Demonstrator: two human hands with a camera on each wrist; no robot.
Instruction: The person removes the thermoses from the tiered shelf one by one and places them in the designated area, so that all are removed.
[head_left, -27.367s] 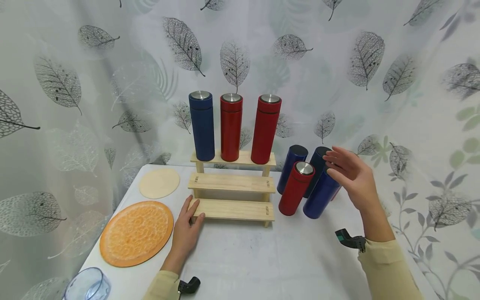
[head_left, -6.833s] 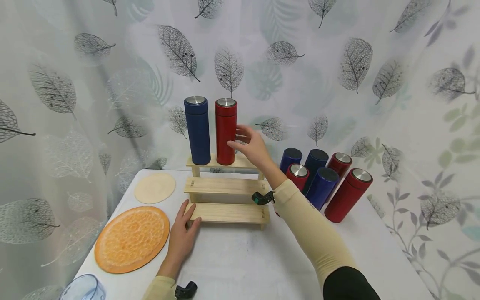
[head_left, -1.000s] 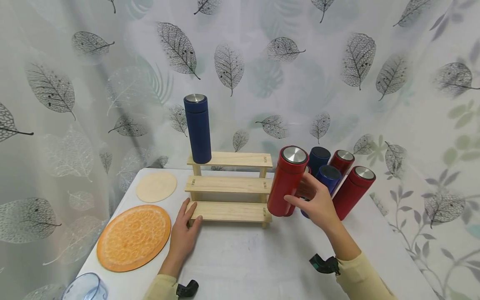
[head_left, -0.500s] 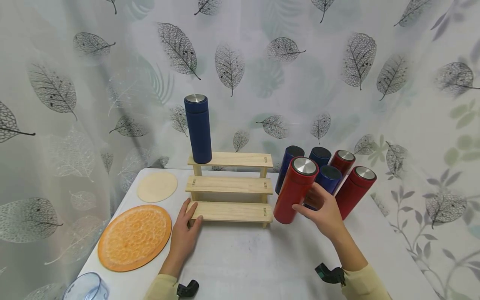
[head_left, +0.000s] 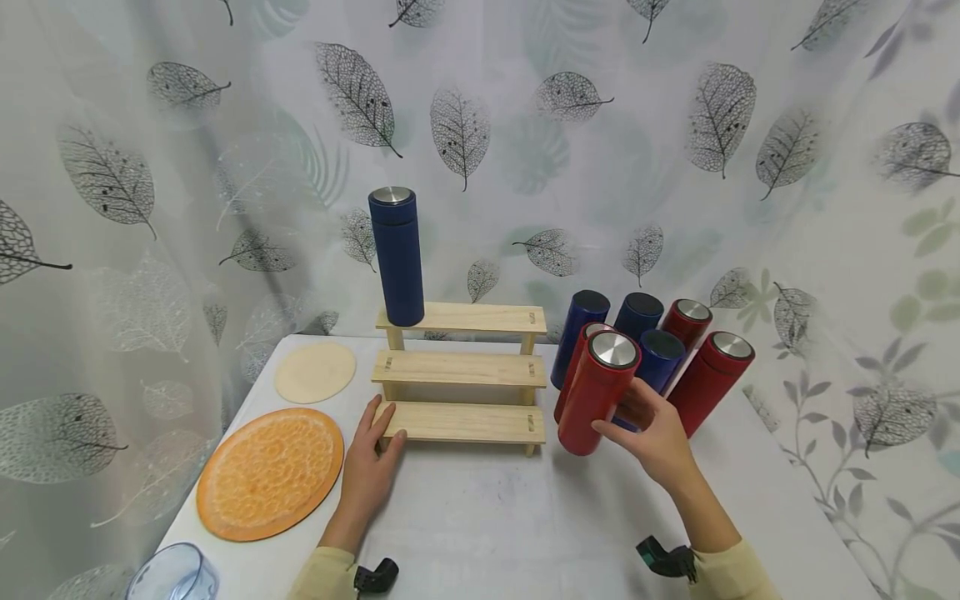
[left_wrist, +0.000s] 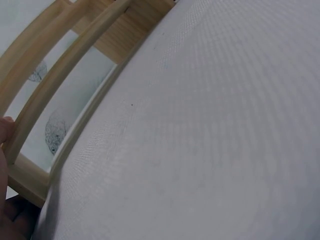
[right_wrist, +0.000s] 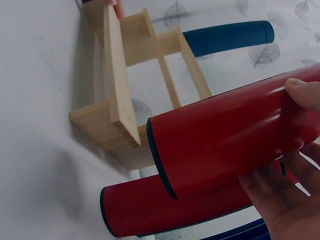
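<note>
My right hand grips a red thermos flask with a steel-topped lid, thumb on the near side and fingers behind. In the right wrist view its base hangs above the table, in front of another upright red flask. My left hand rests on the left end of the lowest step of a three-tier wooden rack, thumb by the front edge. In the left wrist view only part of that hand shows, at the rack's end. A blue thermos flask stands at the left of the top tier.
Several more flasks stand close together right of the rack: blue, dark blue, another blue and two red, the outermost red one nearest the table's right side. At left lie an orange round mat, a beige disc and a glass bowl.
Earlier the top tier held three flasks, then two; now only the blue one stands there. In the last second my right hand carried the red flask right and nearer. My left hand stayed put.
</note>
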